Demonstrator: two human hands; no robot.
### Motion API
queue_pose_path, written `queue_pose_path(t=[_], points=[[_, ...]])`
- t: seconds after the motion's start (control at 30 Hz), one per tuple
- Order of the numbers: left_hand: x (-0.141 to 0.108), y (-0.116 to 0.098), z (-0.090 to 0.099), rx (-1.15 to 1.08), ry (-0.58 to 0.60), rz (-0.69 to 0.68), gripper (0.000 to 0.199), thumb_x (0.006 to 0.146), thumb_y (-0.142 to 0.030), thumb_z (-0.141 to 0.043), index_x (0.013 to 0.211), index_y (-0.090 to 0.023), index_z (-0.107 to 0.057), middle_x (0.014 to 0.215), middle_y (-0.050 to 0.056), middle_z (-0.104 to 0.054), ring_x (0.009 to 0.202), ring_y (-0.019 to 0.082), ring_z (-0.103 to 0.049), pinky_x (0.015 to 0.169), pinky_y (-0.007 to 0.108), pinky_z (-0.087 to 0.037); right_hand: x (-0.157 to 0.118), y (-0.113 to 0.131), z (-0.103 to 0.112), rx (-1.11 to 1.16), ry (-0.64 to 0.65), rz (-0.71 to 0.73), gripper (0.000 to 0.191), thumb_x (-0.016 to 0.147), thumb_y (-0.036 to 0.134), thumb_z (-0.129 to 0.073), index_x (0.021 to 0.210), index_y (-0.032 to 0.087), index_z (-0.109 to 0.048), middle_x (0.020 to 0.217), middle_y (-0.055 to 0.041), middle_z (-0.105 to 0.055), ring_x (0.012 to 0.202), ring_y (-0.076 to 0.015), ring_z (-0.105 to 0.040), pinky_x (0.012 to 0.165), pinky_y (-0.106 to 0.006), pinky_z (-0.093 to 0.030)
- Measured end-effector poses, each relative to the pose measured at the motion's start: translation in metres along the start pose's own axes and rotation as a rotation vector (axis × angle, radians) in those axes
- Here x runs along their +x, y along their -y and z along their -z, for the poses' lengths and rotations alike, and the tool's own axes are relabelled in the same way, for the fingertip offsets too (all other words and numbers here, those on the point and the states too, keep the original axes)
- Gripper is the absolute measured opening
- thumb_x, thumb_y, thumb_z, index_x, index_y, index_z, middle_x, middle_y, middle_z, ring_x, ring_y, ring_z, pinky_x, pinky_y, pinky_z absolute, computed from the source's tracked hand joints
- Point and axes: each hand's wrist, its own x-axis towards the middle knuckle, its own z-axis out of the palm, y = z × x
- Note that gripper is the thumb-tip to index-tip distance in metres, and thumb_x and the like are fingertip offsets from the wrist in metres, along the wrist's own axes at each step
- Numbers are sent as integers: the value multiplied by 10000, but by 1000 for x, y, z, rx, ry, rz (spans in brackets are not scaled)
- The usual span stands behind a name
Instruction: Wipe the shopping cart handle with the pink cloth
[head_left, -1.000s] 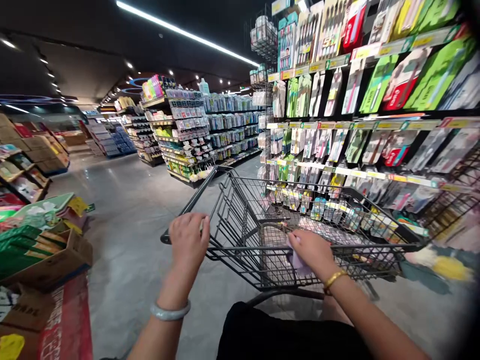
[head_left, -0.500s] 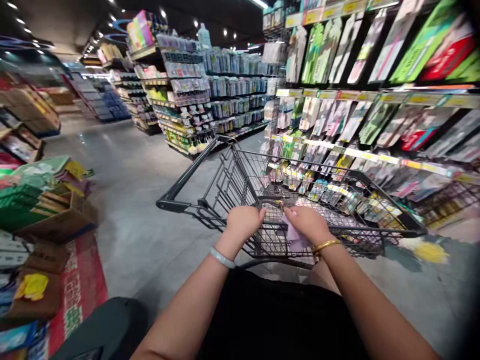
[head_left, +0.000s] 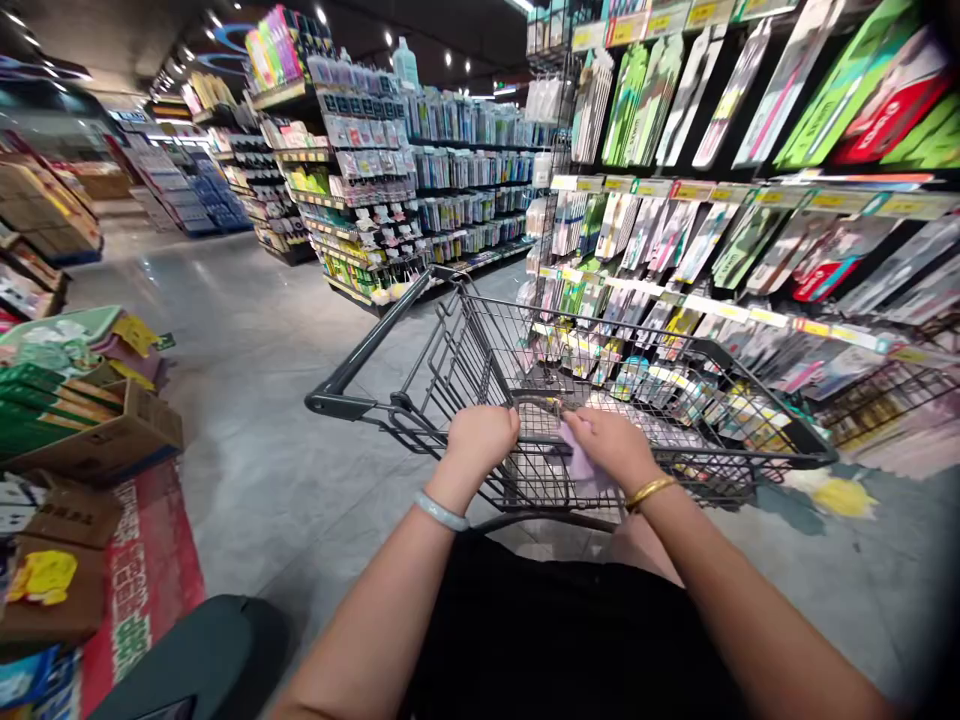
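Observation:
A dark wire shopping cart (head_left: 495, 350) stands sideways in front of me, its push handle (head_left: 367, 340) to the left. My left hand (head_left: 484, 437) is closed in a fist at the cart's near side rim; what its fingers hold is hidden. My right hand (head_left: 611, 445) is closed on a lilac cloth (head_left: 589, 470), which hangs against the near side of the basket. Between the hands shows a thin, dark, curved strap-like piece (head_left: 538, 395), touching or close to both. Pale things inside the basket are hard to make out through the wires.
Racks of hanging packages (head_left: 675, 230) rise beyond the cart at right. Further shelves (head_left: 367, 180) stand at the back. On the left are a cardboard box (head_left: 97, 430) with green goods and a red printed strip (head_left: 150, 570). A dark rounded object (head_left: 202, 660) is at lower left.
The view has swung slightly, so shelves and boxes shift left in it. Both hands stay closed at the cart, and the cloth remains in the right hand.

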Motion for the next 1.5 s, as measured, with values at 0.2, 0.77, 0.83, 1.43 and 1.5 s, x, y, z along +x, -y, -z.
queue_pose_path(t=[0.2, 0.77, 0.83, 1.43, 1.5], points=[[3, 2, 3, 11, 27, -9, 471, 986, -289, -287, 954, -145, -735, 898, 152, -723, 912, 268, -694, 787, 379, -515, -1, 38, -5, -22, -41, -117, 544, 997, 524, -266, 834, 226, -691, 834, -65, -707, 745, -194, -608, 631, -289, -319], [27, 19, 9, 97, 131, 29, 455, 935, -291, -268, 898, -174, -706, 946, 153, -724, 911, 293, -675, 733, 369, -476, -18, 23, -25, -59, -378, 93, 456, 973, 556, -380, 1000, 202, -666, 1015, -107, -679, 960, -237, -564, 844, -361, -369], [30, 21, 13, 96, 148, 15, 426, 924, -301, -294, 854, -186, -699, 931, 133, -727, 899, 280, -674, 720, 347, -464, -19, 25, -27, -51, -381, 203, 434, 961, 565, -414, 1092, 216, -636, 1069, -95, -667, 1002, -238, -554, 870, -360, -369], [48, -76, 8, -83, 36, -140, 525, 1008, -429, -158, 1044, -242, -648, 1017, 59, -737, 927, 196, -685, 726, 280, -466, 0, -9, -2, -11, -183, 46, 340, 984, 380, -387, 1002, 221, -687, 992, -58, -731, 919, -185, -658, 757, -277, -419], [49, -89, 2, -80, 33, -142, 598, 1003, -502, -124, 1055, -226, -652, 968, 81, -743, 906, 226, -697, 734, 312, -484, 2, -28, 5, 9, -107, 9, 374, 978, 440, -385, 988, 226, -693, 962, -53, -735, 885, -187, -665, 715, -273, -415]])
